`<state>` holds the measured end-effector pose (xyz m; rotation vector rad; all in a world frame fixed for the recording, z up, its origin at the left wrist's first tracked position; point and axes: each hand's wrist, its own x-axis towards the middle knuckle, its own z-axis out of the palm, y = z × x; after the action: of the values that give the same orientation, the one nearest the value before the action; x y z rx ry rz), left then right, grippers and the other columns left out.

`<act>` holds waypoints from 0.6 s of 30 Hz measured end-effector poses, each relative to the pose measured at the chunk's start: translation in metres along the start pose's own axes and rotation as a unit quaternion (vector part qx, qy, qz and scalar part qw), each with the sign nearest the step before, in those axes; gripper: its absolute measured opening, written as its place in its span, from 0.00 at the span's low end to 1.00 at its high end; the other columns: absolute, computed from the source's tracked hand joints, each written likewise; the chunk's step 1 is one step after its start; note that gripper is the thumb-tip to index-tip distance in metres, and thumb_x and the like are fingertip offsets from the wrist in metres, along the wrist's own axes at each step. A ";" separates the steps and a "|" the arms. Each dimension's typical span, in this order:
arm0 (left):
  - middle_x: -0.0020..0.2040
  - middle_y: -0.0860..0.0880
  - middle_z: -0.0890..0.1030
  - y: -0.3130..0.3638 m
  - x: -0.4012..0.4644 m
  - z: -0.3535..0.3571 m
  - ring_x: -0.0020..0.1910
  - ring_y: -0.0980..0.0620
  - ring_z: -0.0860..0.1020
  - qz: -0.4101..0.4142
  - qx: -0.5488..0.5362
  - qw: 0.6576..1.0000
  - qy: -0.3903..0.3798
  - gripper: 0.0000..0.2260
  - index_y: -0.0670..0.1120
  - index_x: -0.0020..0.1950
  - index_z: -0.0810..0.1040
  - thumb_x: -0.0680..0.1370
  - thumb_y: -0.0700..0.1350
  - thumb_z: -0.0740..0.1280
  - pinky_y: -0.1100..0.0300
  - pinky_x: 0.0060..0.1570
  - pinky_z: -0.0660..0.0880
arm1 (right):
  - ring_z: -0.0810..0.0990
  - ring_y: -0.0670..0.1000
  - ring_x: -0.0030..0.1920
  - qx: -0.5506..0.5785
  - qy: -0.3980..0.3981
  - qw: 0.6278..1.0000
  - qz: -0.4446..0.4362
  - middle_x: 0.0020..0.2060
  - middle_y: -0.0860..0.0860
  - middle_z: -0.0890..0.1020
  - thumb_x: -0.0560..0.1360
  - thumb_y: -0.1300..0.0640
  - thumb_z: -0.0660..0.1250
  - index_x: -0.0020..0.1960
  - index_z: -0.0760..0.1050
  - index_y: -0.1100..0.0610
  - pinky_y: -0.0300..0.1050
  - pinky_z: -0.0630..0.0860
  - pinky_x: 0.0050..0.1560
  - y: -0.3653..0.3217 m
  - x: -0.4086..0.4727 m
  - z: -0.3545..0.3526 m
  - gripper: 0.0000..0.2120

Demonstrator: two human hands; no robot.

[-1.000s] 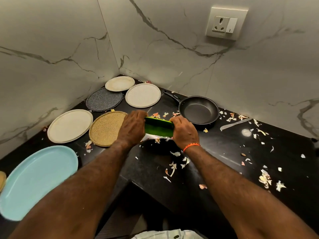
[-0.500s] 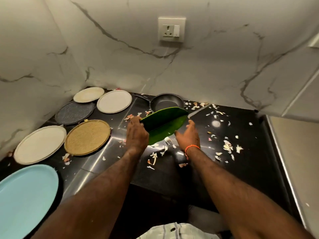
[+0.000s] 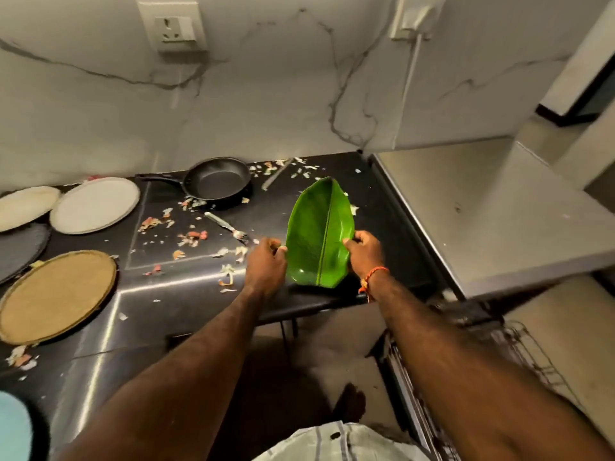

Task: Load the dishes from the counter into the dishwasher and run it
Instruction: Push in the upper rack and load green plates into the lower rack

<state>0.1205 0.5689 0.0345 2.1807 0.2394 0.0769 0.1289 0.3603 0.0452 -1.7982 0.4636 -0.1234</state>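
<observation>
A green leaf-shaped plate [image 3: 316,231] hangs tilted above the right end of the black counter [image 3: 173,294]. My left hand [image 3: 266,264] grips its left edge and my right hand [image 3: 364,252] grips its right edge. A black frying pan [image 3: 216,179] sits at the back of the counter, with a fork [image 3: 228,226] lying in front of it. Round plates lie to the left: a white plate [image 3: 95,204], a tan plate [image 3: 55,294], a dark grey plate [image 3: 20,249], a cream plate [image 3: 26,206] and a light blue plate [image 3: 13,427]. A dishwasher rack [image 3: 519,354] shows at the lower right.
Food scraps [image 3: 189,236] litter the counter. The steel top of an appliance [image 3: 492,207] adjoins the counter on the right. A utensil [image 3: 276,174] lies near the back wall. A socket [image 3: 173,28] and a plugged-in cable [image 3: 411,61] are on the marble wall.
Both hands have carried the green plate rightward, from the middle of the counter to its right end. The view has swung right, bringing the steel appliance top and the rack into sight.
</observation>
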 end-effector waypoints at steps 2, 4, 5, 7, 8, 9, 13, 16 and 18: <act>0.52 0.43 0.84 0.011 -0.010 0.013 0.52 0.42 0.81 0.027 0.015 0.999 -0.025 0.08 0.42 0.56 0.79 0.81 0.45 0.66 0.55 0.48 0.71 | 0.75 0.51 0.44 -0.009 0.026 0.999 -0.020 0.44 0.55 0.80 0.77 0.66 0.69 0.55 0.80 0.69 0.39 0.70 0.42 0.009 -0.010 -0.036 0.08; 0.55 0.42 0.83 0.026 -0.020 0.027 0.54 0.42 0.81 0.064 0.027 0.996 -0.056 0.10 0.42 0.58 0.78 0.81 0.45 0.67 0.53 0.53 0.75 | 0.76 0.50 0.46 -0.010 0.046 0.999 -0.023 0.45 0.55 0.81 0.77 0.65 0.70 0.56 0.81 0.68 0.38 0.71 0.44 0.021 -0.021 -0.072 0.09; 0.57 0.42 0.83 0.035 -0.026 0.035 0.55 0.42 0.81 0.090 0.034 0.993 -0.074 0.11 0.42 0.60 0.78 0.81 0.46 0.67 0.51 0.55 0.76 | 0.76 0.50 0.46 -0.008 0.056 0.998 -0.017 0.45 0.55 0.81 0.77 0.65 0.71 0.57 0.81 0.68 0.36 0.72 0.43 0.029 -0.028 -0.090 0.10; 0.59 0.43 0.82 0.052 -0.037 0.050 0.57 0.42 0.80 0.145 0.061 0.982 -0.101 0.13 0.44 0.64 0.77 0.80 0.46 0.67 0.49 0.58 0.76 | 0.77 0.48 0.45 -0.006 0.069 0.998 -0.003 0.45 0.54 0.83 0.76 0.64 0.73 0.56 0.82 0.67 0.30 0.73 0.41 0.044 -0.039 -0.120 0.10; 0.61 0.42 0.81 0.063 -0.044 0.060 0.59 0.41 0.78 0.180 0.081 0.973 -0.116 0.15 0.44 0.66 0.76 0.80 0.46 0.67 0.48 0.60 0.75 | 0.78 0.48 0.45 -0.004 0.082 0.997 0.005 0.45 0.53 0.83 0.75 0.64 0.73 0.56 0.83 0.66 0.32 0.74 0.42 0.053 -0.046 -0.135 0.11; 0.64 0.42 0.79 0.072 -0.050 0.070 0.62 0.40 0.76 0.223 0.104 0.961 -0.130 0.18 0.45 0.68 0.75 0.79 0.45 0.68 0.47 0.63 0.73 | 0.78 0.49 0.45 -0.003 0.091 0.996 0.015 0.44 0.53 0.83 0.74 0.64 0.74 0.56 0.83 0.66 0.36 0.74 0.45 0.060 -0.052 -0.148 0.11; 0.70 0.45 0.75 0.109 -0.088 0.117 0.69 0.41 0.70 0.403 0.206 0.871 -0.190 0.26 0.47 0.75 0.72 0.76 0.45 0.70 0.48 0.68 0.67 | 0.79 0.48 0.43 -0.002 0.104 0.994 0.045 0.44 0.56 0.84 0.73 0.65 0.76 0.53 0.84 0.66 0.41 0.75 0.48 0.092 -0.082 -0.204 0.10; 0.71 0.50 0.74 0.129 -0.126 0.159 0.70 0.45 0.68 0.464 0.254 0.814 -0.237 0.26 0.52 0.75 0.71 0.77 0.47 0.68 0.48 0.66 0.65 | 0.79 0.43 0.39 -0.026 0.097 0.993 0.057 0.43 0.56 0.86 0.73 0.65 0.76 0.52 0.85 0.64 0.34 0.75 0.42 0.118 -0.107 -0.249 0.08; 0.69 0.52 0.75 0.140 -0.151 0.187 0.70 0.46 0.69 0.473 0.287 0.788 -0.269 0.22 0.55 0.74 0.73 0.79 0.49 0.65 0.50 0.65 0.65 | 0.78 0.38 0.36 -0.045 0.096 0.992 0.070 0.42 0.52 0.85 0.73 0.64 0.76 0.51 0.85 0.63 0.27 0.73 0.38 0.138 -0.125 -0.278 0.08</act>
<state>0.0193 0.3094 0.0445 2.5834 -1.3329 -0.0737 -0.1083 0.1273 0.0123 -1.8448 0.7412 -0.1822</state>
